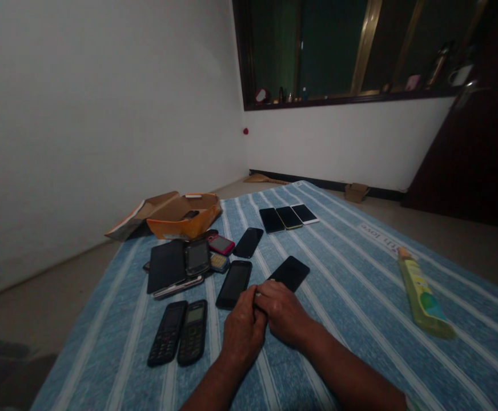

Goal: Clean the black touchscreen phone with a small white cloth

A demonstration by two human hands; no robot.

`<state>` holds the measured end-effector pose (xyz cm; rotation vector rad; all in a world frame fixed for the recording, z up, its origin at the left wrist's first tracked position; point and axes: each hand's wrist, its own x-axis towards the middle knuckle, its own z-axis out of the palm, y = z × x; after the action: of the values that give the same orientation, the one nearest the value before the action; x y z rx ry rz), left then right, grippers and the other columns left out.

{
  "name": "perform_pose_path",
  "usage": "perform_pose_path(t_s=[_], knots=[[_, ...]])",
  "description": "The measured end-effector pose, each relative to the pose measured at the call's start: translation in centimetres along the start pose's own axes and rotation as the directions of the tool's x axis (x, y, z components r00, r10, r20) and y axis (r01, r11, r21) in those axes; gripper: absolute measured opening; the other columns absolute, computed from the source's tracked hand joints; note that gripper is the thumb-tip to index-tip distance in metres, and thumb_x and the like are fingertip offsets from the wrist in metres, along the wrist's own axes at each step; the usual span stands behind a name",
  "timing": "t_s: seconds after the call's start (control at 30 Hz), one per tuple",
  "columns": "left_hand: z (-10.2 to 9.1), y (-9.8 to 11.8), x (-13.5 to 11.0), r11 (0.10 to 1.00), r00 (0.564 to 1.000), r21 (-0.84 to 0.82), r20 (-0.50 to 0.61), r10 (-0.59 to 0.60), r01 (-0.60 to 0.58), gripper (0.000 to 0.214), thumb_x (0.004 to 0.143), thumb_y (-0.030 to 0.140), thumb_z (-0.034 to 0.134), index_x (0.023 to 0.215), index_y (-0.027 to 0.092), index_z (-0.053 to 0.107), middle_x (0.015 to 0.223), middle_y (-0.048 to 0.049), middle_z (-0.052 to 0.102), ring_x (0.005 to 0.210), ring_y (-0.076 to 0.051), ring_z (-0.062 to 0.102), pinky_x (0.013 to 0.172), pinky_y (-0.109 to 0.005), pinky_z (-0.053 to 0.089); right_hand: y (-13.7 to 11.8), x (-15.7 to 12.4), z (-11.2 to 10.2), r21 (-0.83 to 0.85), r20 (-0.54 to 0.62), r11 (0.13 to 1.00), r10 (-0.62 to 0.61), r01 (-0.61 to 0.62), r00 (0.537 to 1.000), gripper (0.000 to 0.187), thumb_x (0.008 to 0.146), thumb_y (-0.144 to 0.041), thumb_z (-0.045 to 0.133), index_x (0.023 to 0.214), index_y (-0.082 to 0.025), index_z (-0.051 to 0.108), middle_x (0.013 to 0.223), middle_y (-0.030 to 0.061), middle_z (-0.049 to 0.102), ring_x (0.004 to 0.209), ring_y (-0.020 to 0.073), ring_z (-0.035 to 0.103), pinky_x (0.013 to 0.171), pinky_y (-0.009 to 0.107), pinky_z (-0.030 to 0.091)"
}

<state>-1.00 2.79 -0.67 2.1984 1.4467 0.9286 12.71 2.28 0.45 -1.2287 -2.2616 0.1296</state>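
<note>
My left hand (244, 322) and my right hand (284, 314) meet above the striped cloth, fingers curled and fingertips pressed together. Whatever they may hold is hidden between them. Just beyond my left hand lies a black smartphone (234, 281). Another black smartphone (290, 273) lies past my right hand, which partly overlaps it in view. Left of my hands, two keypad phones (168, 334) lie side by side. Behind these, a pile holds a dark flat tablet-like device (167, 265), a grey phone (198, 257), a pink phone (222, 244) and a small yellow-keyed phone (219, 262).
An opened orange cardboard box (184, 225) stands at the far left with a dark phone inside. Three smartphones (289, 217) lie in a row at the back, with a single black phone (249, 242) nearer. A yellow-green bottle (424, 299) lies on the right of the blue striped cloth (360, 342).
</note>
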Motion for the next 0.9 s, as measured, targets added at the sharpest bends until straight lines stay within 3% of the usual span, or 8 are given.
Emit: perform_pose_path(t_s=[0.1, 0.27, 0.57, 0.9], knots=[[0.0, -0.1, 0.0, 1.0, 1.0, -0.012, -0.003, -0.018, 0.018, 0.043, 0.083, 0.024, 0.044, 0.124, 0.015, 0.051, 0.118, -0.0136, 0.065, 0.105, -0.025, 0.065, 0.089, -0.041, 0.053, 0.5, 0.3, -0.1, -0.034, 0.02, 0.999, 0.018, -0.017, 1.0, 0.016, 0.092, -0.016, 0.051, 0.099, -0.015, 0.066, 0.096, 0.0072, 0.063, 0.095, 0.0198, 0.053, 0.083, 0.032, 0.038], [0.2, -0.2, -0.1, 0.998, 0.998, -0.023, -0.026, -0.064, 0.063, 0.044, 0.081, 0.028, 0.048, 0.123, 0.013, 0.054, 0.112, -0.013, 0.067, 0.101, -0.025, 0.067, 0.085, -0.039, 0.055, 1.4, 0.6, -0.5, -0.09, 0.011, 0.985, 0.146, -0.145, 0.989, 0.014, 0.09, -0.014, 0.052, 0.094, -0.016, 0.065, 0.094, 0.0063, 0.062, 0.096, 0.0192, 0.052, 0.083, 0.031, 0.037], [1.4, -1.4, -0.3, 0.995, 0.981, -0.05, -0.174, -0.091, 0.083, 0.051, 0.085, 0.024, 0.041, 0.132, 0.008, 0.047, 0.13, -0.0187, 0.06, 0.118, -0.028, 0.059, 0.1, -0.046, 0.048, 0.5, 1.7, 0.5, -0.052, 0.044, 0.998, -0.035, 0.037, 0.998, 0.013, 0.09, -0.02, 0.055, 0.091, -0.016, 0.067, 0.088, 0.0049, 0.063, 0.087, 0.0176, 0.054, 0.078, 0.03, 0.037], [1.2, -1.8, -0.3, 0.992, 0.979, -0.067, -0.164, -0.119, 0.11, 0.051, 0.081, 0.022, 0.044, 0.131, 0.011, 0.05, 0.126, -0.0167, 0.063, 0.113, -0.027, 0.063, 0.097, -0.045, 0.05, 0.8, 3.0, 0.1, -0.114, 0.133, 0.993, -0.024, 0.039, 0.991, 0.01, 0.087, -0.022, 0.059, 0.09, -0.016, 0.067, 0.088, 0.0055, 0.064, 0.088, 0.0187, 0.054, 0.079, 0.032, 0.036]])
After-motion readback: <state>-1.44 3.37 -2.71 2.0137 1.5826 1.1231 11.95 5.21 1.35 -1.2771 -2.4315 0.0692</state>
